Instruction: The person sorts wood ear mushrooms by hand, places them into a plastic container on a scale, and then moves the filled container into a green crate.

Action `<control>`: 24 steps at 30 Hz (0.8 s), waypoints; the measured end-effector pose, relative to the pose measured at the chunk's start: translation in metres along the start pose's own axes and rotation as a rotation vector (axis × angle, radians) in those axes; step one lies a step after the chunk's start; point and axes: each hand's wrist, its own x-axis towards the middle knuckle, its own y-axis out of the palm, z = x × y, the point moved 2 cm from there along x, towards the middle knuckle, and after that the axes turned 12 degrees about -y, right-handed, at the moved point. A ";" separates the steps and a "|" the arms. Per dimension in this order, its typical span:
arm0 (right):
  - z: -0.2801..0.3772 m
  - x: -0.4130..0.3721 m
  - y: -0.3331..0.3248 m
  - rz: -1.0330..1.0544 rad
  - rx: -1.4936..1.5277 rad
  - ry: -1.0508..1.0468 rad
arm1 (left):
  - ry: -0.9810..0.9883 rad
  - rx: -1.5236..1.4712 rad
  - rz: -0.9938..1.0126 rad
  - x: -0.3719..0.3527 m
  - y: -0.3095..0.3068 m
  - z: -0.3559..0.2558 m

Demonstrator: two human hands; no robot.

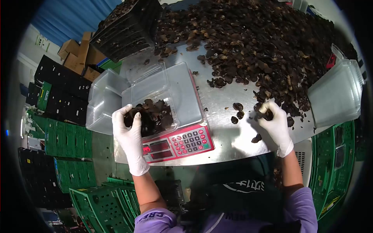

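Observation:
In a white glove, my left hand (130, 134) is at the near-left side of a clear plastic container (171, 106), its thumb and fingers curled round dark wood ear mushrooms (155, 114) inside. The container's hinged lid (147, 79) lies folded back. It rests on a red and grey digital scale (184, 87), whose display is partly covered. My right hand (274, 122), also gloved, is closed in a pinch on a small dark wood ear mushroom (268, 113) above the metal table (229, 97). A few loose pieces (237, 110) lie left of it.
A large heap of wood ear mushrooms (256, 42) covers the far table. A black crate (128, 31) stands far left. Stacked clear containers are at left (105, 105) and right (336, 95). Green crates (103, 206) stand on the floor.

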 end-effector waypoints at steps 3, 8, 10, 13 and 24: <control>0.036 0.033 0.043 0.083 0.016 -0.274 | 0.025 0.083 0.167 -0.001 0.003 0.019; 0.094 0.082 0.149 0.367 0.106 -0.371 | -0.018 0.003 0.272 -0.010 0.008 0.018; 0.103 0.094 0.190 0.481 -0.027 -0.425 | -0.006 0.074 0.240 -0.011 0.007 0.015; 0.115 0.098 0.224 0.620 -0.221 -0.452 | -0.026 0.023 0.240 -0.011 0.003 0.013; 0.101 0.080 0.201 0.530 0.121 -0.646 | 0.041 0.153 0.328 -0.006 -0.037 0.022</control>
